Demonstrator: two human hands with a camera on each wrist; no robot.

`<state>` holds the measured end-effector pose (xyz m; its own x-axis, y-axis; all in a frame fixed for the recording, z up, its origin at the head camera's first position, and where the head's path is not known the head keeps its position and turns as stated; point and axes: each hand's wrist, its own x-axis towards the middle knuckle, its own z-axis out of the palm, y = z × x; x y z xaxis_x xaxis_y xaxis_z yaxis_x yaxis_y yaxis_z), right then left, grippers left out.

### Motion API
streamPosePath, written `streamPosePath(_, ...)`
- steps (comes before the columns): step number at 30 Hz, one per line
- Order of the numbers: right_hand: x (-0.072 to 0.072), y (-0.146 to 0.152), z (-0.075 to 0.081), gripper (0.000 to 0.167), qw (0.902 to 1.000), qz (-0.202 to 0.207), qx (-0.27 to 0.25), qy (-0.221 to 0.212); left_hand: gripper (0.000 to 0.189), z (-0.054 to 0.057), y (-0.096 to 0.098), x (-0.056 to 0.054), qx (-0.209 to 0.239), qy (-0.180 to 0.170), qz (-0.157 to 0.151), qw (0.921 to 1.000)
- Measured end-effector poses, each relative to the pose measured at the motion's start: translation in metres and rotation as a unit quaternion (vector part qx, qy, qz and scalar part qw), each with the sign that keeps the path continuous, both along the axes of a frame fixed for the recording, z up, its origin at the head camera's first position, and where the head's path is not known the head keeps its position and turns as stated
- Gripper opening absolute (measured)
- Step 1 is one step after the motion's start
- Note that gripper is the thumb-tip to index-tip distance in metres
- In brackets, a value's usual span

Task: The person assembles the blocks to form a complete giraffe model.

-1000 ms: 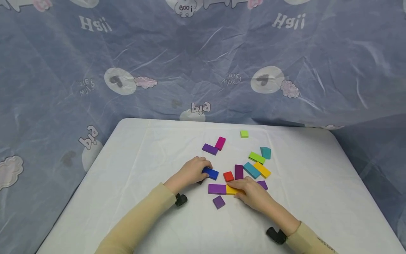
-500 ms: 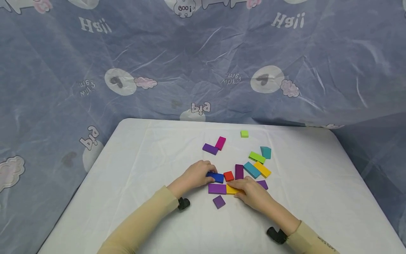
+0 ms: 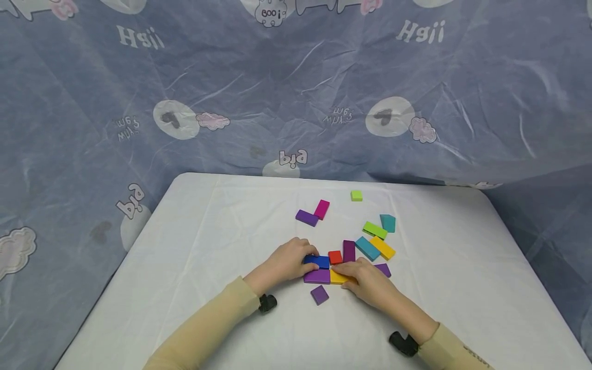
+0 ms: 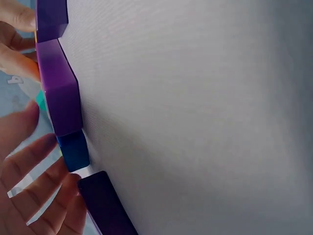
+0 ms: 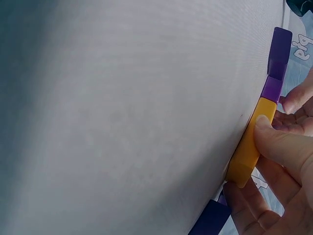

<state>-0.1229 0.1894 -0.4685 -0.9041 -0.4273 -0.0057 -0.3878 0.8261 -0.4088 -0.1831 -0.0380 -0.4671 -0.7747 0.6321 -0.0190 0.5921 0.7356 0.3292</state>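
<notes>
My left hand (image 3: 289,260) holds a blue block (image 3: 319,262) between thumb and fingers, right against the far side of a purple block (image 3: 316,277). My right hand (image 3: 367,280) grips a yellow block (image 5: 249,147) that lies end to end with the purple one; in the right wrist view the thumb presses its near side. A small red block (image 3: 335,257) stands just right of the blue block's end, behind the yellow one. Next to it lies a dark plum block (image 3: 349,251). Nearer the person is a small purple square block (image 3: 319,295).
Teal (image 3: 367,248), yellow (image 3: 382,247) and lime (image 3: 374,229) blocks lie to the right, with a teal slant-ended block (image 3: 388,223) behind. Farther back are a violet block (image 3: 307,218), a magenta block (image 3: 321,209) and a lime cube (image 3: 356,196). A white cloth (image 3: 208,231) covers the table.
My left hand has brought the blue block rightward and toward the person, turning it parallel to the purple block. The red block has shifted slightly right. My right hand stays put on the yellow block.
</notes>
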Motion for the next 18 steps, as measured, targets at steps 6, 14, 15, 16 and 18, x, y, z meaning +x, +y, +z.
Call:
streamPosePath(6, -0.0003, 0.0009, 0.0004, 0.043, 1.0, -0.003, -0.007, -0.004, 0.05, -0.0005, -0.0021, 0.0052, -0.019, 0.015, -0.018, 0.9995)
streamPosePath(14, 0.0002, 0.0015, -0.0013, 0.044, 1.0, -0.001, -0.006, 0.001, 0.062, 0.0004, -0.0057, 0.01, -0.017, 0.021, -0.036, 0.999)
streamPosePath(15, 0.0001, 0.0016, -0.0016, 0.044, 1.0, 0.001, -0.007, 0.003, 0.062, 0.0003, -0.0058, 0.0101, -0.019, 0.019, -0.035, 0.999)
streamPosePath(16, 0.0001, 0.0017, -0.0016, 0.043, 1.0, 0.003, -0.008, 0.004, 0.062, 0.0, -0.0058, 0.0102, -0.021, 0.017, -0.034, 0.9991)
streamPosePath(18, -0.0001, 0.0019, -0.0017, 0.043, 0.9999, 0.003, -0.012, 0.002, 0.062, -0.0006, -0.0057, 0.0104, -0.022, 0.012, -0.031, 0.9992)
